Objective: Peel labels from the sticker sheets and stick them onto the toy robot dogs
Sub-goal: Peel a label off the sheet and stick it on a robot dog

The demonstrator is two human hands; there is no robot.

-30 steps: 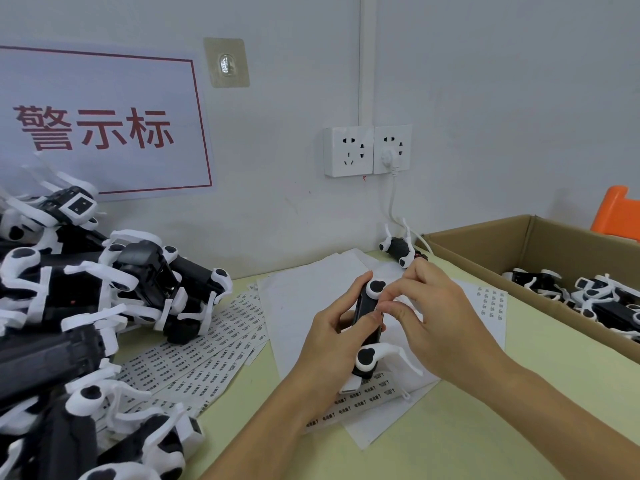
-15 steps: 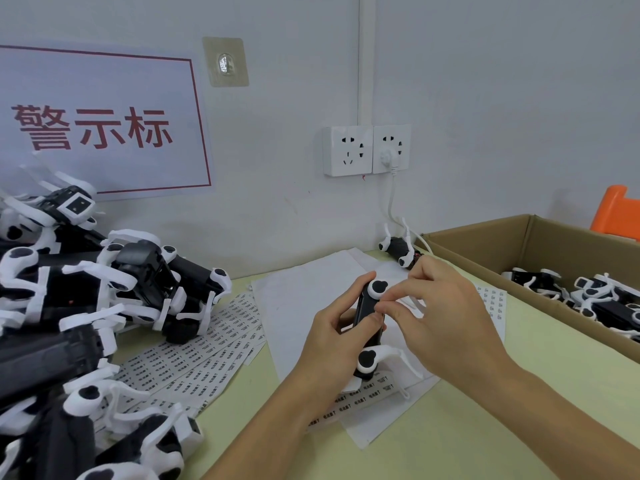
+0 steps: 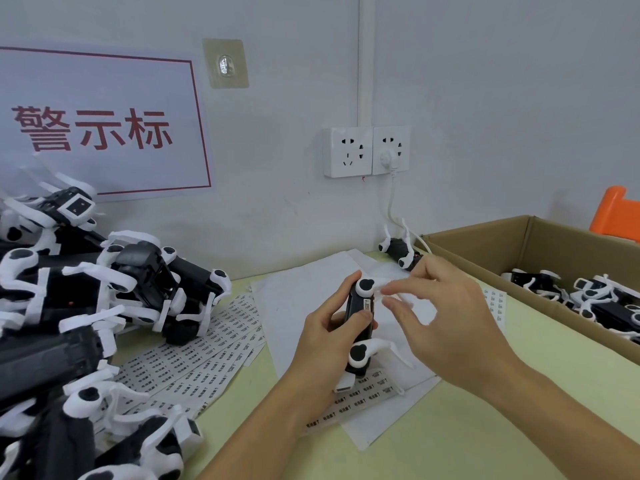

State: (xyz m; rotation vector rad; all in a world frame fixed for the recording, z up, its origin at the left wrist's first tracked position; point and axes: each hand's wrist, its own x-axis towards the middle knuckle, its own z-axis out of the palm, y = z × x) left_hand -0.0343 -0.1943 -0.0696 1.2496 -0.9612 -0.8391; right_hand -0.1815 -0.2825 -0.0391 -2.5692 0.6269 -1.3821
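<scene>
Toy robot dog [image 3: 360, 327]: upright above the worktop [image 3: 485, 427], gripped by the left hand [image 3: 329, 341]; a small label [image 3: 366, 304] sits on its flank. Right hand [image 3: 446, 323]: just beside it, fingers loosely apart, holding nothing visible. Sticker sheets [image 3: 194, 358]: many labels left. Unlabelled pile [image 3: 86, 306] left, box [image 3: 540, 244] right; job seems far from done.

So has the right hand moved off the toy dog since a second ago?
Yes. The right hand has pulled back rightward, toward the cardboard box; its fingertips now sit clear of the toy dog, where a label shows.
</scene>
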